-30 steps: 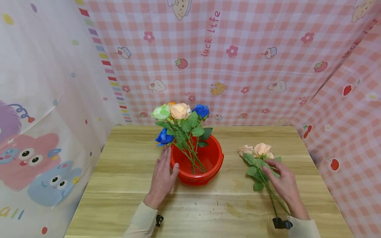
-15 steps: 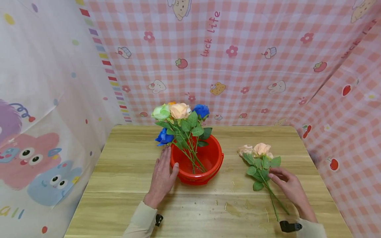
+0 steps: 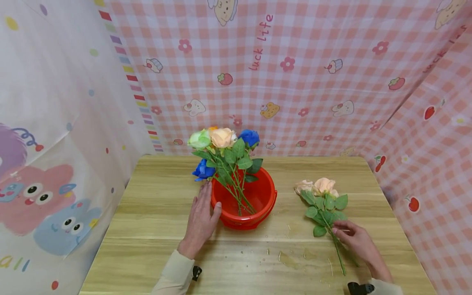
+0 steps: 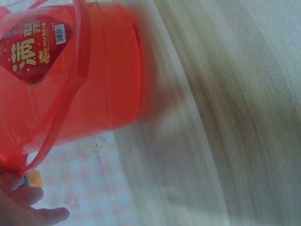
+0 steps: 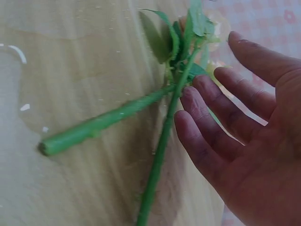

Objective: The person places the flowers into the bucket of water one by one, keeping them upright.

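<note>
A red plastic bucket (image 3: 265, 190) stands mid-table with several artificial roses leaning in it: peach (image 3: 223, 137), pale green (image 3: 199, 139) and blue (image 3: 249, 138). My left hand (image 3: 199, 217) rests against the bucket's left side, fingers straight. In the left wrist view only some fingers (image 4: 28, 200) show, beside the bucket handle (image 4: 83, 47). Two peach roses (image 3: 325, 187) lie on the table at the right. My right hand (image 3: 357, 242) is beside their stems, fingers loosely spread. The right wrist view shows fingertips close to one green stem (image 5: 160, 150), not curled round it; contact is unclear.
Puddles and drops of water (image 3: 287, 259) lie on the wooden table (image 3: 155, 213) between bucket and loose roses. Behind the table hangs a pink checked cloth (image 3: 280, 82), with a patterned white cloth (image 3: 73, 123) at the left.
My right hand has moved down along the loose roses, from the leaves near the blooms to the lower stems. The left hand and bucket have stayed put.
</note>
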`<act>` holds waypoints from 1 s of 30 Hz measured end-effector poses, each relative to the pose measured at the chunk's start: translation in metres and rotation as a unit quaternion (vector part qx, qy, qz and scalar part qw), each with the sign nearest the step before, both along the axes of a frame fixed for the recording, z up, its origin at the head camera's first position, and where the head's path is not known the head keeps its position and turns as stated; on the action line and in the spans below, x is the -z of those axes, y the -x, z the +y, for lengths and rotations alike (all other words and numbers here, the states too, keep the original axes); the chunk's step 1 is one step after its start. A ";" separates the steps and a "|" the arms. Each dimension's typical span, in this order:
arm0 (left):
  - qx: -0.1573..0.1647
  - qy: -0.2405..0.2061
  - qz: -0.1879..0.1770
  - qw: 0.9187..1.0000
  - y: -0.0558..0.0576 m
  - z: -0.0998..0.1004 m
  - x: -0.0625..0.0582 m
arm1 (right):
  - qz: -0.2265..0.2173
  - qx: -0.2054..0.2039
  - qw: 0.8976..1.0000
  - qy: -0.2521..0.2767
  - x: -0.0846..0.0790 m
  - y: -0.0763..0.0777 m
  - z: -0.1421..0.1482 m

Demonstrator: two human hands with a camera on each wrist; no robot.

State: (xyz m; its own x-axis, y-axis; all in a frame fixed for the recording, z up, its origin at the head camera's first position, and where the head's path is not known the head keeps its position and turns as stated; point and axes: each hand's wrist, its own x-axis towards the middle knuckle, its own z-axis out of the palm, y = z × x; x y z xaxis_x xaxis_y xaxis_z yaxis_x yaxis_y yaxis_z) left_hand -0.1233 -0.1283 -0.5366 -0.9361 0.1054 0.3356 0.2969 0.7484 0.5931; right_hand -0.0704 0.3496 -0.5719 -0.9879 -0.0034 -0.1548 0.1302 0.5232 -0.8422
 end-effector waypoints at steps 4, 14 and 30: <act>-0.001 0.002 0.000 1.000 0.000 0.000 0.000 | -0.015 0.007 1.000 -0.015 0.006 0.001 -0.002; -0.002 0.001 0.000 1.000 -0.001 0.000 0.000 | -0.007 0.001 0.998 -0.068 0.010 0.013 -0.005; -0.004 0.003 -0.010 1.000 -0.002 0.001 -0.002 | -0.006 -0.023 0.989 -0.143 0.001 0.023 -0.010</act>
